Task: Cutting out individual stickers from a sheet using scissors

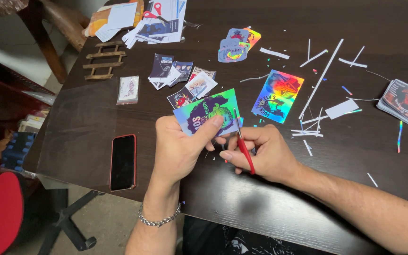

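My left hand [178, 146] pinches a shiny holographic sticker card [207, 110] with a purple and green figure, held just above the dark table [260, 198]. My right hand [265, 151] grips small red-handled scissors [242, 141], whose blades point up along the card's right edge. A silver chain bracelet circles my left wrist.
A phone in a red case [123, 161] lies at the left. Another holographic card [277, 96], a card stack [406, 104], small picture cards [185, 80], white paper strips [324, 75], a second pair of red scissors [154, 12] and a small wooden ladder [104, 60] are spread over the table.
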